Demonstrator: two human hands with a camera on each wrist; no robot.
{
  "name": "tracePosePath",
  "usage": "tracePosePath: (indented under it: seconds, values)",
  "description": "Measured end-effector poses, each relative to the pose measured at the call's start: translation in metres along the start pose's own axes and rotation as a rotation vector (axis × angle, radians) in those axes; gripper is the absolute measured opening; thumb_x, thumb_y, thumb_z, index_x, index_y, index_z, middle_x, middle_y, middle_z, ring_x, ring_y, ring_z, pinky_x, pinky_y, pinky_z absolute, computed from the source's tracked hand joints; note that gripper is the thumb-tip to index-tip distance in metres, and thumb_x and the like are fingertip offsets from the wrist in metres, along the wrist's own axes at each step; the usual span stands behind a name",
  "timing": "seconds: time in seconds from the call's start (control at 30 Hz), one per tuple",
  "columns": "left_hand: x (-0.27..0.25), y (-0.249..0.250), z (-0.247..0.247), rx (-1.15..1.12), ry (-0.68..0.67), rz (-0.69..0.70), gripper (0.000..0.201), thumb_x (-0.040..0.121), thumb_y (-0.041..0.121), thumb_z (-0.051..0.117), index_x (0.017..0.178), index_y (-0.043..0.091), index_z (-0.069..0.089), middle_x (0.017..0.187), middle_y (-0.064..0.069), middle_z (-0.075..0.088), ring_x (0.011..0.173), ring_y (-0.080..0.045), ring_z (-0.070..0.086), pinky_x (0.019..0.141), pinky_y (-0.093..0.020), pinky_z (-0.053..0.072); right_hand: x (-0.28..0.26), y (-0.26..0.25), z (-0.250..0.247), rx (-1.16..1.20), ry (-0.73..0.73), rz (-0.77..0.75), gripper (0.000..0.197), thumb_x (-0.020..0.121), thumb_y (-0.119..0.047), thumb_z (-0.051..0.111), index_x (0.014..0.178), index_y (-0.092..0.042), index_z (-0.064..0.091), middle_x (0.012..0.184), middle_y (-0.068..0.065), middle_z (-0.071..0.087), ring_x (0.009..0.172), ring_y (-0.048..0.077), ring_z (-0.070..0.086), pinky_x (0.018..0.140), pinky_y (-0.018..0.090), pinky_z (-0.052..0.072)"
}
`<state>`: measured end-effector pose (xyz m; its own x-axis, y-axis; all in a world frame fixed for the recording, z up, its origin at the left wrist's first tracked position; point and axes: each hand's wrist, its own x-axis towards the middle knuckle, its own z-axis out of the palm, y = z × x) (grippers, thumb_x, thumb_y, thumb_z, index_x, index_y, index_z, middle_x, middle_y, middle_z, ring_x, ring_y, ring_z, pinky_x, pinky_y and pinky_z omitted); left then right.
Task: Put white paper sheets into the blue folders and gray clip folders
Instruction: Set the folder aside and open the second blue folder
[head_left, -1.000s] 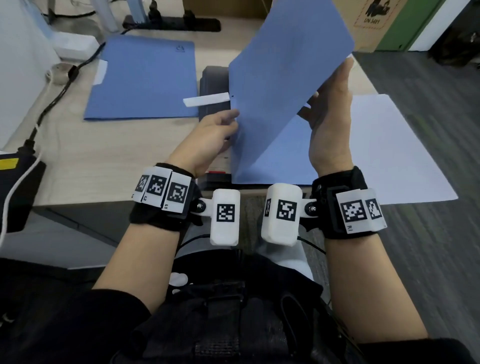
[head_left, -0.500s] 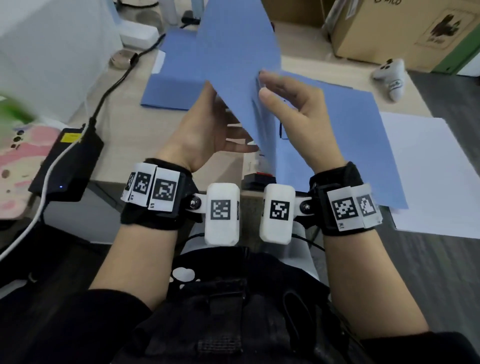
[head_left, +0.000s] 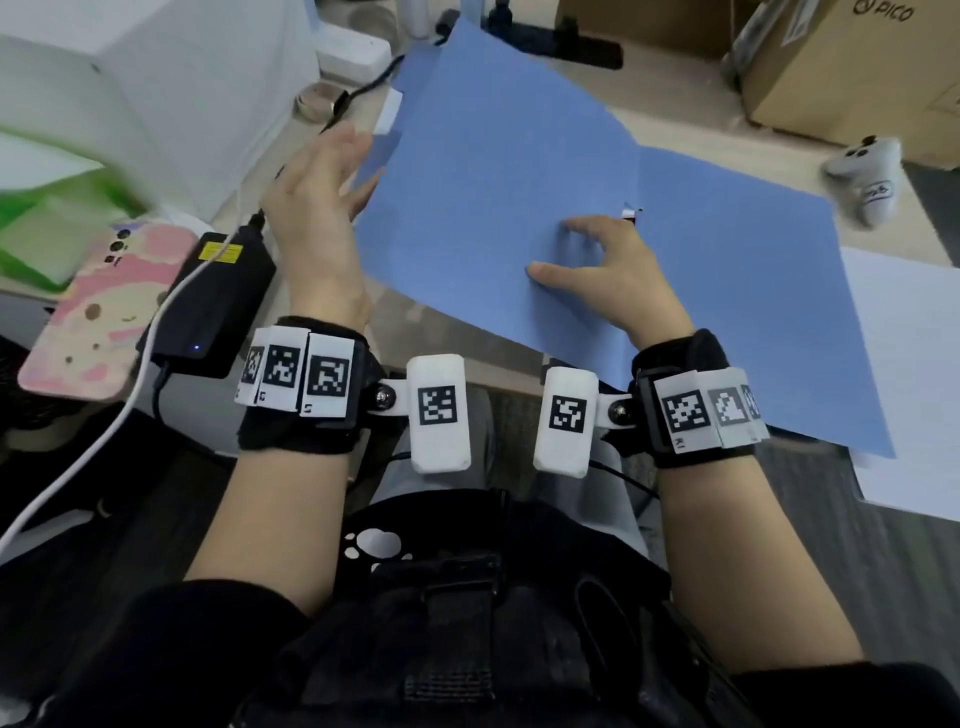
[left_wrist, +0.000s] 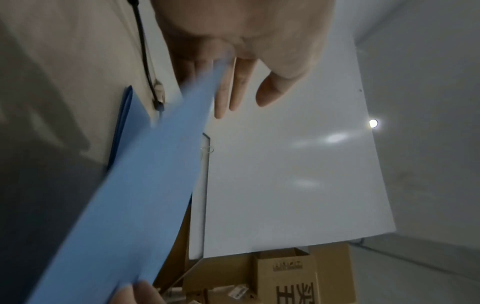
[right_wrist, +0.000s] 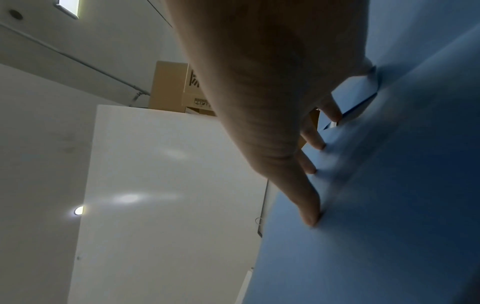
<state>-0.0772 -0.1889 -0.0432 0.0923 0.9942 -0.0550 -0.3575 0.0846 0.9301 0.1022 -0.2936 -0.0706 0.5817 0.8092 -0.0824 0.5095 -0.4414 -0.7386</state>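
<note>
Blue folder (head_left: 519, 171) lies spread open under the person's hands, its spine crease running away from the right hand (head_left: 613, 280) toward the far side of the desk (head_left: 670, 124). The right fingers (right_wrist: 310, 216) are spread and bent, their tips pressing down on the inner face of the folder just beside the crease; they hold nothing. The left hand (head_left: 311, 218) is at the folder's left edge, fingers (left_wrist: 223, 90) straight and loosely apart; the wrist view shows the left cover passing between them, raised off the desk rather than flat, though blur hides whether it is actually pinched.

The step in hand looks like opening and flattening the folder so it can take paper. No sheet is seen inside it. White paper sheets (head_left: 909, 364) lie to the right of the right hand, partly under the folder's right cover.

Next, judging from this, the left cover has to be laid or held open, and one hand freed to draw a single sheet from the stack and square it against the crease. Another blue folder (left_wrist: 122, 127) lies beyond the left fingers.
</note>
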Motion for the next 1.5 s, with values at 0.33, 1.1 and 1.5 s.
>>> tracePosePath:
  seconds: [0.33,1.1,1.5]
  values:
    - [0.015,-0.013,-0.006,0.710,-0.134,0.177,0.023,0.082,0.019,0.061,0.102,0.014,0.070,0.085,0.002,0.067,0.085,-0.013,0.066,0.091,-0.030,0.051,0.002,0.003,0.000,-0.069,-0.056,0.045,0.068,0.073,-0.045,0.074,0.133,-0.025,0.048,0.150,-0.005,0.031,0.139,0.018,0.031,0.114,0.052,0.024]
    - [-0.039,-0.061,0.084,1.495,-0.891,0.193,0.072,0.088,0.045,0.054,0.148,0.030,0.018,0.160,-0.007,-0.008,0.144,-0.027,-0.025,0.111,-0.057,-0.018,-0.002,0.041,-0.041,0.170,0.216,0.139,0.047,0.090,-0.021,0.058,0.135,-0.010,0.048,0.138,0.008,0.050,0.130,0.020,0.045,0.108,0.034,0.038]
    - [-0.050,-0.085,0.090,1.556,-0.932,0.125,0.084,0.088,0.053,0.051,0.150,0.027,0.002,0.159,-0.001,-0.017,0.144,-0.026,-0.024,0.111,-0.062,-0.014,-0.011,0.042,-0.043,0.202,0.011,-0.018,0.055,0.091,-0.012,0.058,0.142,-0.009,0.037,0.146,0.003,0.044,0.135,0.013,0.041,0.110,0.024,0.033]
